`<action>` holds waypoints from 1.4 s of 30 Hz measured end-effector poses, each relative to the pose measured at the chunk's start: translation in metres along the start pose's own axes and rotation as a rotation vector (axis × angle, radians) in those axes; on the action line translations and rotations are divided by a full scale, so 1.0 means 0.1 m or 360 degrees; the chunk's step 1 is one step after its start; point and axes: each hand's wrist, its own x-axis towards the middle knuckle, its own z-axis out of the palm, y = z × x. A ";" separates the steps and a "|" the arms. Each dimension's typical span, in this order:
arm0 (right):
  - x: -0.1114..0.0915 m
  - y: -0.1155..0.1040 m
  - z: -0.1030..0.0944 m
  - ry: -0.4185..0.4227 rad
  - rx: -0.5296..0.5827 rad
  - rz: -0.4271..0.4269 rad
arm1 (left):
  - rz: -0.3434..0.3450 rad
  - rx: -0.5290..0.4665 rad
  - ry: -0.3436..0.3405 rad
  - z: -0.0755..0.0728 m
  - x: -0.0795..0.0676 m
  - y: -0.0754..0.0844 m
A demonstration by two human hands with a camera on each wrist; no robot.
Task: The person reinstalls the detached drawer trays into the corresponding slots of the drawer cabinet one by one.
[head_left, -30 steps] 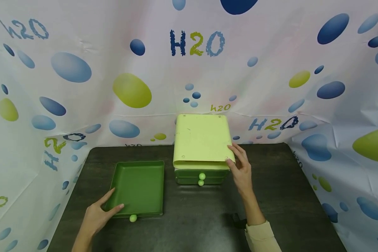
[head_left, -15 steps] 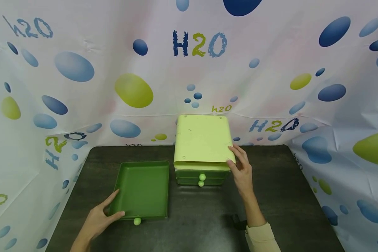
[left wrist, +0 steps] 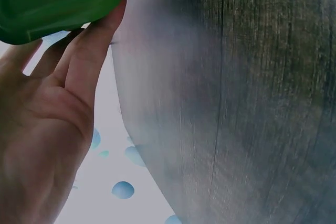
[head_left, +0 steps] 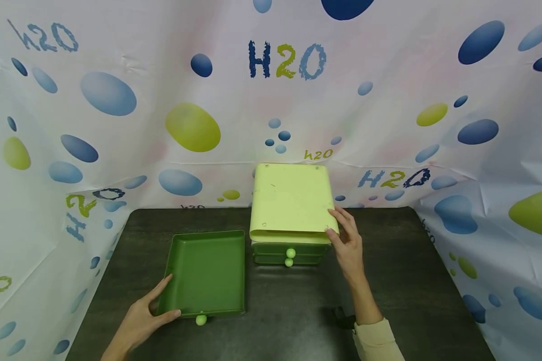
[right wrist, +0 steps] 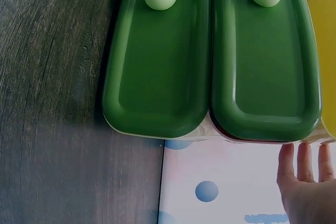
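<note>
A shallow green drawer (head_left: 208, 273) with a round light-green knob (head_left: 201, 320) is at the left in the head view. My left hand (head_left: 141, 317) grips its front-left corner, thumb at the front rim and fingers along the left side; the left wrist view shows the fingers against the drawer's corner (left wrist: 68, 3). Near the back stands a small yellow drawer cabinet (head_left: 291, 198), with two green drawer fronts (head_left: 271, 254) below an open slot. My right hand (head_left: 350, 248) holds the cabinet's upper front-right corner, thumb in front, fingers on the side.
Everything rests on or over a dark wood-grain table (head_left: 293, 321). A patterned H2O sheet (head_left: 235, 100) rises close behind the cabinet and along both sides. A dark object (head_left: 343, 318) lies beside the right forearm.
My left hand has brought the green drawer to the right and slightly nearer me, mostly during the first half second. My right hand stays on the cabinet.
</note>
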 end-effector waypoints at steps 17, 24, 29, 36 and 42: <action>0.01 -0.29 0.06 0.0000 -0.0006 -0.0015 | -0.0088 0.0029 -0.0042 -0.02 -0.24 0.05; 0.02 -0.31 0.08 -0.0006 0.0011 -0.0013 | -0.0131 -0.0197 -0.0052 0.02 -0.34 0.09; 0.02 -0.31 0.09 -0.0020 0.0010 0.0006 | -0.0125 -0.0337 -0.0061 0.04 -0.37 0.11; 0.04 -0.29 0.09 -0.0024 -0.0017 -0.0028 | -0.0100 -0.0405 -0.0051 0.02 -0.44 0.16; 0.02 -0.29 0.07 -0.0006 0.0011 -0.0020 | -0.0042 -0.0380 -0.0074 -0.03 -0.51 0.22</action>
